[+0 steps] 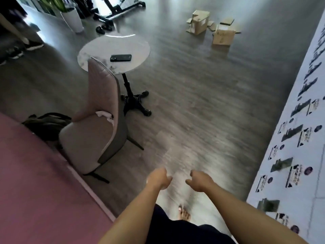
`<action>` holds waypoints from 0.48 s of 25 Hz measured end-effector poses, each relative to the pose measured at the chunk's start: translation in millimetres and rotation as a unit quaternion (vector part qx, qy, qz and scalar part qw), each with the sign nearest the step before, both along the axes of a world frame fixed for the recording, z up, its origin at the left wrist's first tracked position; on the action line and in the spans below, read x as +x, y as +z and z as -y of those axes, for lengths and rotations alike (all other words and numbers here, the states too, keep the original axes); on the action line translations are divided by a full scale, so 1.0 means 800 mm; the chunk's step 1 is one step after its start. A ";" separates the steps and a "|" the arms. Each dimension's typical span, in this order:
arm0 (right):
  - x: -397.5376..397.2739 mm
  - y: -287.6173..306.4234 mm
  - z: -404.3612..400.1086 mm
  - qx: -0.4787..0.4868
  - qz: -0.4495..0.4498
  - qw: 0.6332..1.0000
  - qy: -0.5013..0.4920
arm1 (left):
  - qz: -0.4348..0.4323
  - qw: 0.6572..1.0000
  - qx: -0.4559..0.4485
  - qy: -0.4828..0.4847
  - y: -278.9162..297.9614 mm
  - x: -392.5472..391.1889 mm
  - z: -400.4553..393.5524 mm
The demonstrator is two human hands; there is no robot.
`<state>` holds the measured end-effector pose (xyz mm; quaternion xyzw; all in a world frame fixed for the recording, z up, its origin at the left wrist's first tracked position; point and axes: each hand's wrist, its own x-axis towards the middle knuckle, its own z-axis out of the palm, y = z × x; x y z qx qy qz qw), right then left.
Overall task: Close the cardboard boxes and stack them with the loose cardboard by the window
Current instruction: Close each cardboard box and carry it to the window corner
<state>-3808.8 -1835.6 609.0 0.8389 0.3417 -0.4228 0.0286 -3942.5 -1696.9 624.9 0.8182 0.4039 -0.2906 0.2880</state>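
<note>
Two cardboard boxes stand far across the wooden floor. The left box [200, 22] has its flaps open. The right box [223, 36] also has flaps spread out, and loose cardboard pieces [227, 21] lie around them. My left hand [159, 178] and my right hand [200, 180] hang in front of me, low in the view, fingers loosely curled and holding nothing. Both hands are far from the boxes.
A round white table [123, 44] with a black phone [120, 58] stands at the left, a pink-grey chair [98, 120] beside it. A dark bag [46, 123] lies by a pink rug [35, 182]. A white wall with posters [299, 138] runs along the right. Open floor leads toward the boxes.
</note>
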 end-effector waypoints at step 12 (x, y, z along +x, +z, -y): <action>0.286 -0.001 -0.257 -0.026 0.010 0.998 -0.054 | -0.007 0.997 -0.007 -0.072 -0.023 0.301 -0.270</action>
